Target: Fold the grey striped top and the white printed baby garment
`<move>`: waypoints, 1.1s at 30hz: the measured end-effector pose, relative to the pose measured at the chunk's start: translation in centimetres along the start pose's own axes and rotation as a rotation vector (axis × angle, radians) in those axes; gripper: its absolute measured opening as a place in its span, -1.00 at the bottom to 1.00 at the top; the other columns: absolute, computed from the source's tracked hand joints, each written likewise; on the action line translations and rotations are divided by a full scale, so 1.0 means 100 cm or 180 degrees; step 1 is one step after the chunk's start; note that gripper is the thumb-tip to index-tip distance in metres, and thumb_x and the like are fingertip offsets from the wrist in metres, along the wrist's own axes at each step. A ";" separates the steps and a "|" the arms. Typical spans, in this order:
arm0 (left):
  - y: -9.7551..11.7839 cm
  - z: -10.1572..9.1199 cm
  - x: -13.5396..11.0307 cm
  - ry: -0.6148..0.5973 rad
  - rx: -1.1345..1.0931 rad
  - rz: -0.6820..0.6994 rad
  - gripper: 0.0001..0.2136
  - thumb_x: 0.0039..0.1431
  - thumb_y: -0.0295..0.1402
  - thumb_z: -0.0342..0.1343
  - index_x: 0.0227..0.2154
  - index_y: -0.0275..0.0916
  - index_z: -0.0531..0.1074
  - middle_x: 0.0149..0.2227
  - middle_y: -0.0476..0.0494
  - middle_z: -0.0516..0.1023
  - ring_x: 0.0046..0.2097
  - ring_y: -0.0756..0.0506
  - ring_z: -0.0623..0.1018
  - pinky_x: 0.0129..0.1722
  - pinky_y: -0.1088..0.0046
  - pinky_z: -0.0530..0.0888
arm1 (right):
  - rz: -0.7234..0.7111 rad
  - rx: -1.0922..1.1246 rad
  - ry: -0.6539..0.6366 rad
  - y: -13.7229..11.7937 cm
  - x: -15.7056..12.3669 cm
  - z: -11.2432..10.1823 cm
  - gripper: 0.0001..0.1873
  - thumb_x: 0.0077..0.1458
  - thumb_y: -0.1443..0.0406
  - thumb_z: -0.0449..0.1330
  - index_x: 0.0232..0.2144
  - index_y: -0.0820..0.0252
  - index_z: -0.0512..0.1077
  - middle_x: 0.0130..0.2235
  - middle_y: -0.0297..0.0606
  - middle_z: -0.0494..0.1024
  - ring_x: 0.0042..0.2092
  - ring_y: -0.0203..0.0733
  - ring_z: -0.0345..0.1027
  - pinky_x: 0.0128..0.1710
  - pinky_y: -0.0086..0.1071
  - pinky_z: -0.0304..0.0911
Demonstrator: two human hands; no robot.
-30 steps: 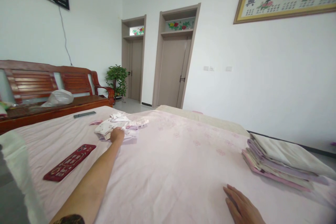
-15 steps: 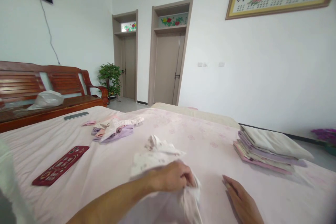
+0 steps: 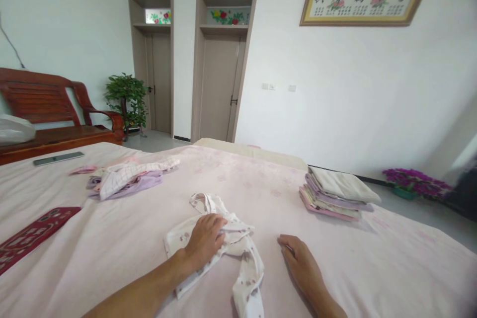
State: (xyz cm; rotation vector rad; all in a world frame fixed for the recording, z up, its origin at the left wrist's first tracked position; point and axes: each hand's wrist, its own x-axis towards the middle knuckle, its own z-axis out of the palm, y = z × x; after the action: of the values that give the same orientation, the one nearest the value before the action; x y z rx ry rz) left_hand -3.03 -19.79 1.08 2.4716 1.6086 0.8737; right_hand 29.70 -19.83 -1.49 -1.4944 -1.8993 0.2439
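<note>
A small white garment (image 3: pixel 248 273) with a tiny print lies crumpled on the pink bedsheet, one long sleeve-like strip trailing toward me. My left hand (image 3: pixel 206 238) is on the middle of it, fingers curled over a fold of the cloth. To the right of the garment, my right hand (image 3: pixel 301 261) rests on the sheet, apart from the cloth. It holds nothing, and its fingers stretch forward with the thumb alongside. Part of the garment is hidden beneath my left hand and forearm.
A folded stack of cloths (image 3: pixel 339 194) sits at the right. Loose clothes (image 3: pixel 126 179) are heaped at the left, near a phone (image 3: pixel 58 158) and a dark red patterned cloth piece (image 3: pixel 35 236). A wooden bench (image 3: pixel 55 129) and potted plant (image 3: pixel 126 102) stand beyond the bed (image 3: pixel 372 258).
My left hand has shifted from the garment's near right part to its middle, and the cloth lies more spread out. The view has turned to the right. My right hand stays on the sheet.
</note>
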 end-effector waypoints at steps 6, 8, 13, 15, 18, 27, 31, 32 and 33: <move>-0.008 0.001 0.006 0.0345 -0.0528 -0.0313 -0.84 0.22 -0.45 -0.07 -0.26 -0.19 0.42 -0.22 -0.11 0.50 -0.10 -0.14 0.45 -0.05 0.32 0.34 | -0.0183 -0.0216 -0.0076 -0.010 -0.003 -0.004 -0.66 0.14 0.29 0.02 -0.15 0.19 0.54 -0.03 -0.13 0.54 0.03 -0.09 0.37 0.12 -0.20 0.21; -0.010 0.000 0.006 0.0561 -0.0958 -0.0527 -0.83 0.27 -0.38 -0.10 -0.23 -0.17 0.39 -0.23 -0.09 0.51 -0.12 -0.13 0.47 -0.09 0.34 0.36 | -0.0195 -0.0260 -0.0085 -0.012 -0.004 -0.005 -0.66 0.15 0.29 0.01 -0.14 0.20 0.54 -0.03 -0.11 0.53 0.04 -0.08 0.37 0.11 -0.20 0.21; 0.002 -0.008 -0.004 0.0957 -0.1857 -0.0715 -0.79 0.33 -0.23 -0.13 -0.16 -0.16 0.35 -0.23 -0.08 0.54 -0.17 -0.12 0.52 -0.14 0.37 0.42 | -0.0207 -0.0244 -0.0014 -0.015 -0.005 -0.005 -0.67 0.15 0.29 0.01 -0.16 0.18 0.54 -0.03 -0.11 0.54 0.04 -0.07 0.37 0.12 -0.20 0.21; 0.016 -0.014 -0.011 0.0899 -0.1900 -0.0093 -0.80 0.34 -0.26 -0.13 -0.15 -0.17 0.35 -0.18 -0.14 0.54 -0.11 -0.13 0.52 -0.08 0.35 0.42 | -0.0186 -0.0178 -0.0027 -0.016 -0.005 -0.005 -0.67 0.17 0.28 0.01 -0.16 0.16 0.54 -0.05 -0.13 0.55 0.03 -0.07 0.38 0.10 -0.20 0.22; 0.040 -0.018 -0.020 0.0354 -0.1833 0.1476 -0.82 0.31 -0.40 -0.12 -0.13 -0.18 0.34 -0.12 -0.22 0.54 -0.03 -0.13 0.51 0.01 0.34 0.41 | -0.0153 -0.0027 -0.0116 -0.021 -0.006 -0.005 -0.66 0.19 0.23 0.00 -0.14 0.14 0.53 -0.09 -0.15 0.56 -0.02 -0.08 0.40 0.06 -0.20 0.26; 0.063 -0.010 -0.020 -0.0484 -0.1352 0.2320 -0.67 0.24 -0.52 -0.02 0.05 -0.17 0.23 -0.09 -0.22 0.53 -0.02 -0.10 0.51 0.02 0.39 0.45 | 0.0023 0.0795 -0.0400 -0.047 -0.008 -0.011 -0.63 0.23 0.09 0.03 -0.15 0.13 0.54 -0.12 -0.14 0.59 -0.07 -0.07 0.44 -0.02 -0.23 0.31; 0.060 -0.009 -0.023 -0.0253 -0.1298 0.2154 -0.68 0.22 -0.52 0.01 0.03 -0.16 0.25 -0.08 -0.20 0.52 -0.02 -0.10 0.49 0.01 0.39 0.45 | -0.0015 0.1201 -0.0282 -0.060 -0.013 -0.004 -0.63 0.19 0.09 0.09 -0.12 0.15 0.53 -0.11 -0.09 0.59 -0.06 -0.05 0.45 -0.01 -0.22 0.31; 0.059 -0.009 -0.024 -0.0219 -0.1287 0.2057 -0.67 0.21 -0.51 0.03 0.02 -0.16 0.25 -0.08 -0.20 0.51 -0.02 -0.10 0.49 0.00 0.39 0.45 | -0.0065 0.1242 -0.0327 -0.064 -0.015 -0.002 -0.64 0.19 0.10 0.10 -0.10 0.15 0.53 -0.12 -0.09 0.59 -0.06 -0.05 0.45 -0.01 -0.22 0.32; 0.059 -0.009 -0.025 -0.0207 -0.1286 0.1962 -0.66 0.20 -0.51 0.05 0.03 -0.17 0.26 -0.08 -0.20 0.50 -0.03 -0.10 0.49 0.00 0.39 0.45 | -0.0110 0.1260 -0.0414 -0.069 -0.017 0.000 -0.64 0.19 0.11 0.11 -0.08 0.15 0.52 -0.12 -0.09 0.59 -0.08 -0.06 0.45 -0.02 -0.23 0.32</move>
State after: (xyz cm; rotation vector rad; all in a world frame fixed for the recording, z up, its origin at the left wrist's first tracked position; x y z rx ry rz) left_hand 0.66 -24.81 2.91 2.6550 0.5504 1.0291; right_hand 24.51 -23.54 1.56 -1.2013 -1.8411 0.6734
